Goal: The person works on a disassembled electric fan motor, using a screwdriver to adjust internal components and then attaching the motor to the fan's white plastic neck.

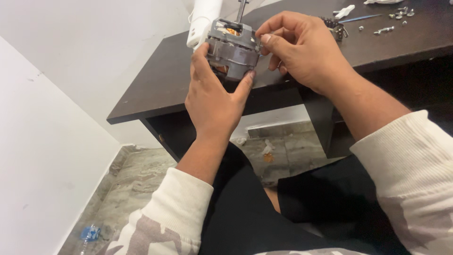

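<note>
Two hands work on a grey motor point(232, 49) held up over the edge of a dark desk point(155, 89). The left hand point(214, 101) wraps it from below, thumb and fingers clamped on its sides. The right hand point(302, 49) pinches at its upper right corner, probably on a small screw, though the fingers hide it. That corner fastener looks like the step in hand; turning it calls for a steady left grip. Loose screws point(384, 30) lie on the desk.

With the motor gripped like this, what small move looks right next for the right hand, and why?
Probably a small twist or press of the right hand fingertips at the upper right edge of the grey motor. They pinch there, though what they pinch is too small to tell, while the left hand braces the motor from below.
</note>
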